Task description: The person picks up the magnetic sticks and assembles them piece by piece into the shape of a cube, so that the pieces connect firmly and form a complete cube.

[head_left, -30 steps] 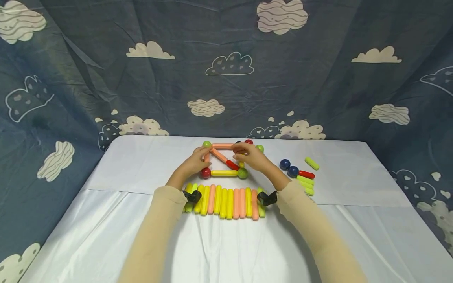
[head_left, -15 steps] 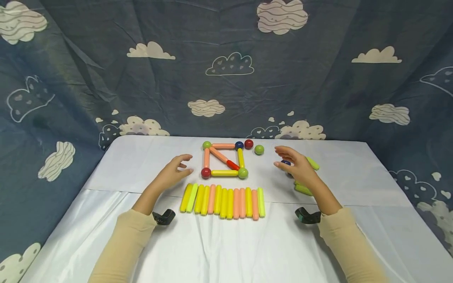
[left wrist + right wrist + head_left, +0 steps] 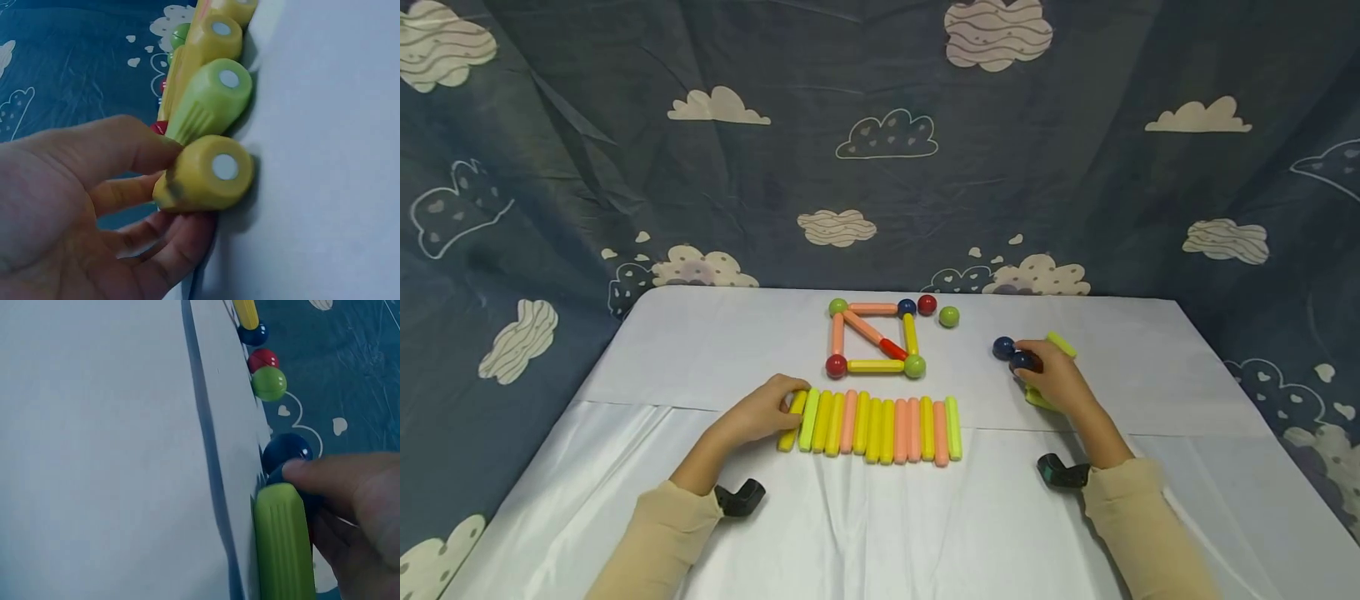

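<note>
At the left end of a row of magnetic sticks, my left hand pinches the outermost yellow stick between thumb and fingers. A lime stick lies right beside it. Over on the right, my right hand grips a dark blue ball with thumb and fingertips. Another blue ball sits just to its left. Lime sticks lie under the right hand, which partly covers them. The red stick near that ball is mostly hidden by the hand.
Behind the row lies a square of sticks with a ball at each corner and a diagonal of a pink and a red stick. A loose red ball and green ball are at its right. One lime stick lies apart.
Both hands have left the square and moved apart. The left came down to the row and took hold of the end yellow stick, tilting it slightly. The right moved right and gripped a blue ball.
</note>
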`<state>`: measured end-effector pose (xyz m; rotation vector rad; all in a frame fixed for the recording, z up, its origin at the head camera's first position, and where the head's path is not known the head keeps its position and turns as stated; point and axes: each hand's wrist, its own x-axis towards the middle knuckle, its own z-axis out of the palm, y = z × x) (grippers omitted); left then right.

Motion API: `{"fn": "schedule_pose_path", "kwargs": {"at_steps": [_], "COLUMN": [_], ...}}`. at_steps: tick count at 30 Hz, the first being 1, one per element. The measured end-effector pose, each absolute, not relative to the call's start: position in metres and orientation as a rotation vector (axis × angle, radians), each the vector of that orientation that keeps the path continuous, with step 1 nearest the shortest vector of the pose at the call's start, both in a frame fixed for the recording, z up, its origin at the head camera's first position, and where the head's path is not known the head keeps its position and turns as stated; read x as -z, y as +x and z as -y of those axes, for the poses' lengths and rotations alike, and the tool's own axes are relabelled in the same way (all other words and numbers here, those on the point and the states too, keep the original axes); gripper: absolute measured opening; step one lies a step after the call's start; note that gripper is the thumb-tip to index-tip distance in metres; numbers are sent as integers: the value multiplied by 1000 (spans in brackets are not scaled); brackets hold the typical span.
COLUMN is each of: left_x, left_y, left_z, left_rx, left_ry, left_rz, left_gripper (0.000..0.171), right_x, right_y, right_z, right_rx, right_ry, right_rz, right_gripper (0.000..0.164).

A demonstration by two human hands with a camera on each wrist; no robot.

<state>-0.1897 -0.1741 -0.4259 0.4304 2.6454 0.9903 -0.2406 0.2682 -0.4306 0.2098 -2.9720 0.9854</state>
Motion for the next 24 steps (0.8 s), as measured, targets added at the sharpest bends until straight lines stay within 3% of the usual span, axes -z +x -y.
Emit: {"fn": "schedule_pose_path", "kwargs": {"at_steps": [7, 12, 24], "left_x": [421, 414, 404], "left_y": [-189, -189, -198], "left_z": [176, 180, 172], "left_rx": [-1028, -1165, -1547], "left_ry": [282, 227, 327], "left_rz": [-2649, -2660, -2741], "left_gripper": [43, 51, 48], "right_x": [435, 439, 453], "right_y": [-241, -240, -243], "right_z": [-267, -272, -277], "right_rx": [-878, -896, -991], "right_ry": [232, 233, 124], "right_rz": [2953, 2910, 2786], "right_gripper": [39, 38, 39]}}
